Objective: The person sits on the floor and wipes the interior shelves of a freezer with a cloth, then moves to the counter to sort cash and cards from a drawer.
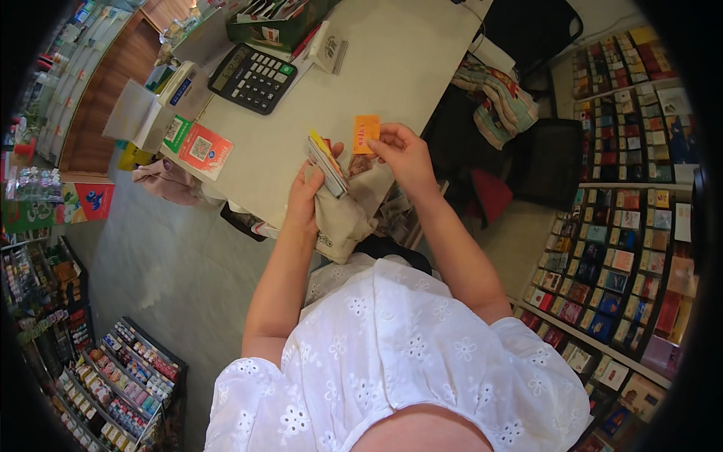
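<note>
My left hand [308, 192] grips a thick stack of cards [329, 168], held on edge above the near end of the white table [390, 62]. Some cards in the stack show yellow and red edges. Between the thumb and fingers of my right hand [408, 157] is a single orange card [366, 134] bearing red writing, held apart from the stack and to its right. A pale cloth bag [342, 223] with a printed code lies at the table's near corner, just below my left hand. Behind the cards, a small brownish item [360, 165] is partly hidden.
On the table's left stand a black calculator [252, 78], a payment code card [200, 148], a white device [179, 90] and a green box [277, 34]. Dark chairs [539, 164] are at the right. Shelves of small packs [615, 254] line the right wall; a snack rack [118, 384] stands lower left.
</note>
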Available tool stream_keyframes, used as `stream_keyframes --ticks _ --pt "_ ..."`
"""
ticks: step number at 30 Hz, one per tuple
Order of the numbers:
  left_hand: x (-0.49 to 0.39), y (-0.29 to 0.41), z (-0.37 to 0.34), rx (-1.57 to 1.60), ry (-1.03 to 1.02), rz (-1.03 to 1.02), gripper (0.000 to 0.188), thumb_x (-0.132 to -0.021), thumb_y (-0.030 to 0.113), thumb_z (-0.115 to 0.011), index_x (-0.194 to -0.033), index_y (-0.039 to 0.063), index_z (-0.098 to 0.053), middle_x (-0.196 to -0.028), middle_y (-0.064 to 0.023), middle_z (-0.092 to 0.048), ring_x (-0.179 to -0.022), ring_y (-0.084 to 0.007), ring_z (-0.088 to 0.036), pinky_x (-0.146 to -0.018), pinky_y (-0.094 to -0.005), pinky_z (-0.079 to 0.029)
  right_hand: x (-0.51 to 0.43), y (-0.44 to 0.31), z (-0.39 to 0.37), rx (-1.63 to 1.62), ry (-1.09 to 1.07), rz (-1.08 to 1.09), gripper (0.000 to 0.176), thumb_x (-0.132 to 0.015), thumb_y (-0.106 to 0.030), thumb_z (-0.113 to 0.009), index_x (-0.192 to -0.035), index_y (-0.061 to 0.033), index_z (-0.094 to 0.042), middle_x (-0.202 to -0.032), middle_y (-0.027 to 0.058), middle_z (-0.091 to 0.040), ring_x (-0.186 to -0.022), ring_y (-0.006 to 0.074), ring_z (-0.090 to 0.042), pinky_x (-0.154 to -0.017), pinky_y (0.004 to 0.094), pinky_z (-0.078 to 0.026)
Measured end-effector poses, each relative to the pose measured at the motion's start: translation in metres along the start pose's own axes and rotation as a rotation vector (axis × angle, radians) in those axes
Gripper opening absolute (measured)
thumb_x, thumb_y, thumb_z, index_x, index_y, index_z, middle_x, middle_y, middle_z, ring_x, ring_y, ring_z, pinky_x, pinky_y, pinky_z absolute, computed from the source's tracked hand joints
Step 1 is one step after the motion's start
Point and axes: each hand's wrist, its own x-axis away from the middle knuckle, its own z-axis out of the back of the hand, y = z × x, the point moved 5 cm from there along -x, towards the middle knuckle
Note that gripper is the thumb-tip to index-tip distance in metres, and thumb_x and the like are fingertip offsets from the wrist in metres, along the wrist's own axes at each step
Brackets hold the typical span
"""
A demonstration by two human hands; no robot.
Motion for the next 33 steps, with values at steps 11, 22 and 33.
stream_keyframes --ticks 11,22,33 --pt "0.006 0.020 -0.003 -0.320 0.090 -0.110 0.054 -0.082 0.017 -0.073 -0.127 0.001 -0.048 -0.118 -0.0116 -0.062 -0.104 -0.0241 -0.063 -0.091 -0.0382 -0.052 0.010 0.001 -0.022 -0.442 -0.068 -0.257 0.030 -0.085 -0.012 -0.068 -0.111 -0.0038 -0.054 -0.099 0.0060 -0.065 -0.081 0.0113 -0.062 -0.064 0.0222 -0.043" --pt "0.014 0.069 -0.020 -0.314 0.162 -0.175 0.054 -0.083 0.010 -0.069 -0.130 -0.001 -0.045 -0.117 -0.0140 -0.061 -0.098 -0.0259 -0.065 -0.087 -0.0395 -0.054 0.019 -0.027 -0.044 -0.916 -0.388 -0.573 0.024 -0.092 -0.012 -0.060 -0.114 -0.0069 -0.056 -0.091 0.0003 -0.062 -0.071 0.0073 -0.057 -0.060 0.0197 -0.046" --pt "-0.004 0.067 -0.007 -0.374 0.291 -0.153 0.037 -0.086 0.009 -0.069 -0.120 0.004 -0.053 -0.105 -0.0078 -0.065 -0.089 -0.0161 -0.065 -0.077 -0.0308 -0.055 0.005 -0.020 -0.016 -0.848 -0.277 -0.310 0.022 -0.091 -0.012 -0.060 -0.113 -0.0087 -0.055 -0.094 0.0014 -0.063 -0.077 0.0103 -0.060 -0.070 0.0246 -0.049"
